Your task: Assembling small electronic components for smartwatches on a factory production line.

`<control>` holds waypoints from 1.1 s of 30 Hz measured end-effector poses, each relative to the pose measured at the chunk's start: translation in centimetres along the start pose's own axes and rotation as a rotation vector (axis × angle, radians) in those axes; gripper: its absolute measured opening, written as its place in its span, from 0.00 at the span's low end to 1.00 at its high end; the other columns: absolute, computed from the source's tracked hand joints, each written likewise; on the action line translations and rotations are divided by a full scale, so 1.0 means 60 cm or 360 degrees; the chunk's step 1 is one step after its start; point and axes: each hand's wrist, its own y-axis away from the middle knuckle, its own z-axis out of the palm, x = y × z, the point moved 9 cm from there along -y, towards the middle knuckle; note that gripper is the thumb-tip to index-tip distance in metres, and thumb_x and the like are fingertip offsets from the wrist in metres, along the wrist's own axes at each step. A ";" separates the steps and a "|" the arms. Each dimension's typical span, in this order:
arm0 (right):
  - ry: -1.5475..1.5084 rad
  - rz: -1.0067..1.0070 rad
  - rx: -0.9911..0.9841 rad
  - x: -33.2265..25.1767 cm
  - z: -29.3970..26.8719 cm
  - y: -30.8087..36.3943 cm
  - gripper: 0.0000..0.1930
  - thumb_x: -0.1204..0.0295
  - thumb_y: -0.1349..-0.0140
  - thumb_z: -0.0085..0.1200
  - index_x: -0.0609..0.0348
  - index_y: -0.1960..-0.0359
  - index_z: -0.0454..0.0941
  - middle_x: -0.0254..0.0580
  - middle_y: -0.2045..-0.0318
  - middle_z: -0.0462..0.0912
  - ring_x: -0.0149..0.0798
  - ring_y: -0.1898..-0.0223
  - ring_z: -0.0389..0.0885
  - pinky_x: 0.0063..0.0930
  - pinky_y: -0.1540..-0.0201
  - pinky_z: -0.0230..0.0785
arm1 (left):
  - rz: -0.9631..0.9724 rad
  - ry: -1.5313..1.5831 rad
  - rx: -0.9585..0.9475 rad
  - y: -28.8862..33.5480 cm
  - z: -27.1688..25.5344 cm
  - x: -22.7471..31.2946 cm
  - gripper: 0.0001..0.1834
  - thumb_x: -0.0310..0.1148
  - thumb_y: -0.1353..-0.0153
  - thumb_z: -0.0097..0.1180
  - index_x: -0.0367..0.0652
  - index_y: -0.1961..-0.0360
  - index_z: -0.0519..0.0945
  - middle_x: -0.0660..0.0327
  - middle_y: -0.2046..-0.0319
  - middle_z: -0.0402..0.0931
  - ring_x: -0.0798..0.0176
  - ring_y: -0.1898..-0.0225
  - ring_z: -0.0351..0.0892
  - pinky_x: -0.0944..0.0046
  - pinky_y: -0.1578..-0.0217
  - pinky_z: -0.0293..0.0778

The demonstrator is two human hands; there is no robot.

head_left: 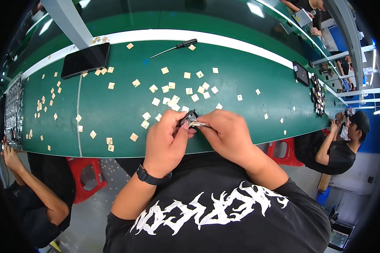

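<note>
Above the near part of the green table, my left hand is closed on a small black part, which looks like a plastic housing. My fingers hide much of it. A thin metal tool, seemingly tweezers, is pinched in my right hand. Its tip meets the black part near my left thumb. Something small and pale lies at that tip, too fine to make out. Many pale square paper pieces are scattered just beyond my hands.
A black screwdriver and a dark flat tray lie along the far edge. Black parts are heaped on the right; a tray of wrapped parts is far left. Co-workers sit on both sides, near red stools.
</note>
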 end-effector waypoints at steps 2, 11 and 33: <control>0.0031 -0.0003 -0.0042 -0.003 0.005 -0.003 0.06 0.78 0.42 0.63 0.61 0.63 0.84 0.45 0.69 0.84 0.51 0.69 0.83 0.39 0.67 0.76 | 0.0059 -0.0071 -0.0001 -0.001 0.001 0.004 0.10 0.18 0.29 0.48 0.30 0.48 0.71 0.52 0.57 0.82 0.65 0.60 0.86 0.67 0.58 0.82; -0.0872 0.0701 -0.0262 0.061 0.044 -0.002 0.05 0.75 0.37 0.65 0.63 0.65 0.84 0.37 0.73 0.85 0.29 0.73 0.80 0.27 0.72 0.71 | 0.0255 -0.0068 0.0036 0.004 -0.003 0.011 0.08 0.22 0.29 0.50 0.33 0.51 0.71 0.53 0.63 0.83 0.60 0.64 0.89 0.63 0.63 0.83; -0.1408 0.1167 -0.0578 0.062 0.072 0.011 0.09 0.70 0.33 0.63 0.62 0.68 0.81 0.31 0.73 0.82 0.21 0.71 0.74 0.18 0.69 0.66 | 0.0003 0.0377 -0.0106 0.018 0.002 0.017 0.15 0.21 0.29 0.49 0.32 0.42 0.68 0.53 0.55 0.79 0.66 0.63 0.82 0.68 0.62 0.79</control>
